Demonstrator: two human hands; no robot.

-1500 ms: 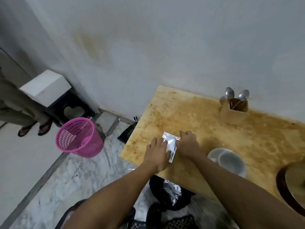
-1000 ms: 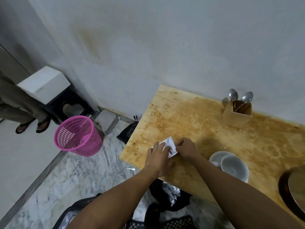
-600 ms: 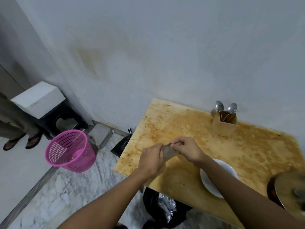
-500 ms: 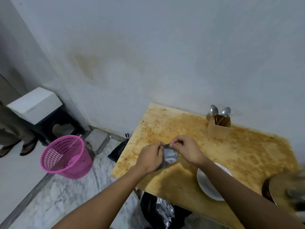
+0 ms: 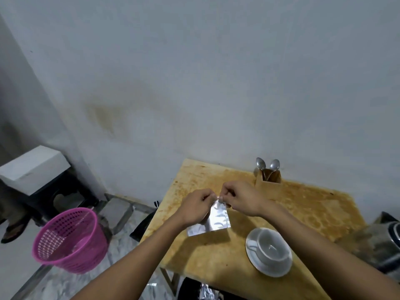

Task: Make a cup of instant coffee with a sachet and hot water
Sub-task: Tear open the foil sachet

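A silver foil sachet [image 5: 213,221] hangs above the stained wooden table [image 5: 303,206]. My left hand [image 5: 195,207] and my right hand [image 5: 240,197] pinch its top edge side by side, fingertips almost touching. The sachet's body droops below and between my hands, tilted to the left. A white cup [image 5: 271,249] stands empty on a white saucer [image 5: 259,267] at the table's near right, its handle turned left. Two metal spoons [image 5: 267,164] stick up from a wooden holder [image 5: 269,184] at the back by the wall.
A blurred dark and metallic vessel [image 5: 387,245] sits at the table's right edge. A pink plastic basket [image 5: 69,236] stands on the marble floor to the left. Behind it, a white box [image 5: 32,167] rests on a black stool. Dark bags lie under the table. A person's sandalled foot [image 5: 13,228] shows far left.
Both hands lifted the sachet off the table and now hold it up by its top edge. The view tilted up, showing more wall.
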